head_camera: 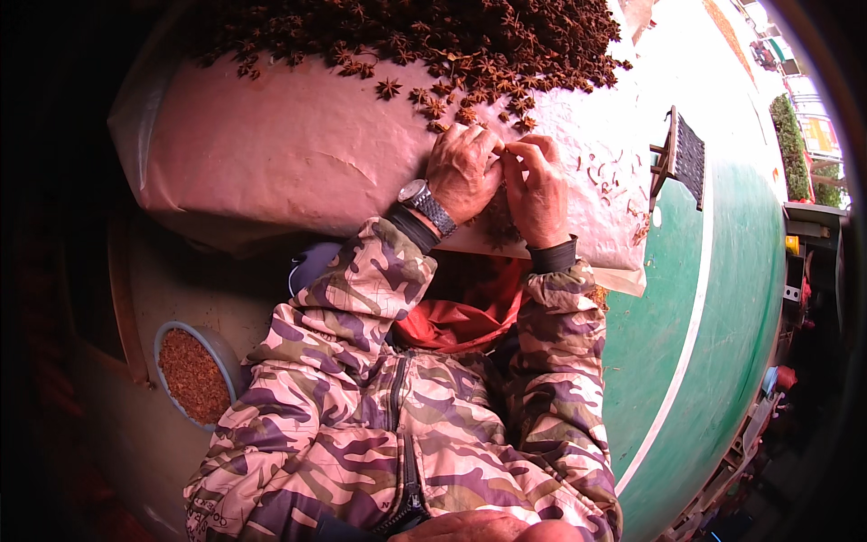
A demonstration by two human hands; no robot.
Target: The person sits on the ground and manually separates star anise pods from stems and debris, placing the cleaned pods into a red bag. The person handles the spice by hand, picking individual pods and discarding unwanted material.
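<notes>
My left hand (pixel 464 169), with a metal wristwatch (pixel 427 206) at its wrist, and my right hand (pixel 538 183) meet at the fingertips above a covered table. Both pinch a small dark piece (pixel 504 152) between them, seemingly part of a star anise; the fingers hide most of it. Just beyond my hands lie several loose star anise pods (pixel 433 107), in front of a large heap of star anise (pixel 474 34). More dark pods (pixel 501 223) lie partly hidden beneath my hands, near the table's edge. Small dark stems (pixel 605 177) are scattered right of my right hand.
Pale plastic sheeting (pixel 271 149) covers the table. A red cloth or bag (pixel 460 322) is below its near edge. A blue-rimmed tub (pixel 196 376) of reddish-brown bits stands on the floor at left. A stool or chair with a dark woven top (pixel 689 159) is at right, on green floor.
</notes>
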